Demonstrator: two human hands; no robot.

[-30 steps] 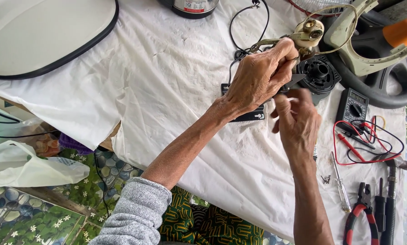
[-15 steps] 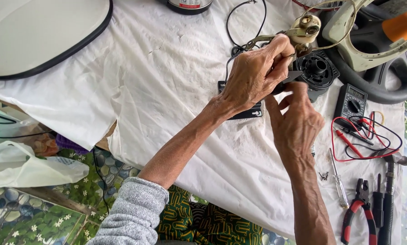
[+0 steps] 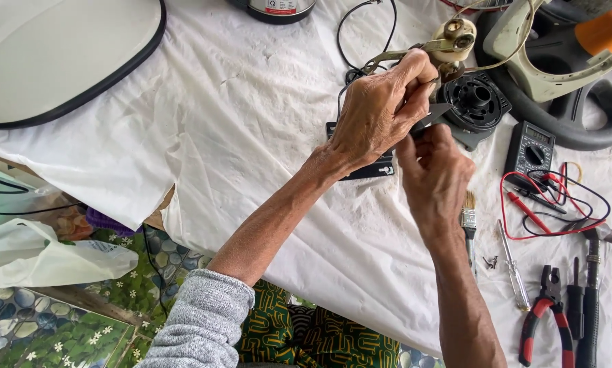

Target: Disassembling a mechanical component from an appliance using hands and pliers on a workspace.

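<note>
My left hand (image 3: 377,112) is closed around the base of a cream-coloured round part (image 3: 456,37) with a metal bracket (image 3: 394,58), holding it just above the white cloth. Thin black wires (image 3: 367,27) loop away behind it. My right hand (image 3: 434,174) sits right below the left, its fingertips pinched on a dark grey pointed piece (image 3: 434,113) that pokes out between the two hands. A black round ribbed housing (image 3: 475,101) lies directly to the right of both hands. What the left palm covers is hidden.
A black multimeter (image 3: 532,146) with red and black leads (image 3: 551,201) lies to the right. A brush (image 3: 468,218), a screwdriver (image 3: 514,272), red-handled pliers (image 3: 541,313) and more tools lie at the lower right. A white curved cover (image 3: 60,54) rests at the far left, a plastic bag (image 3: 40,255) below the table edge.
My right hand has risen from below and closed in under the left hand. The left hand has stayed at the cream part.
</note>
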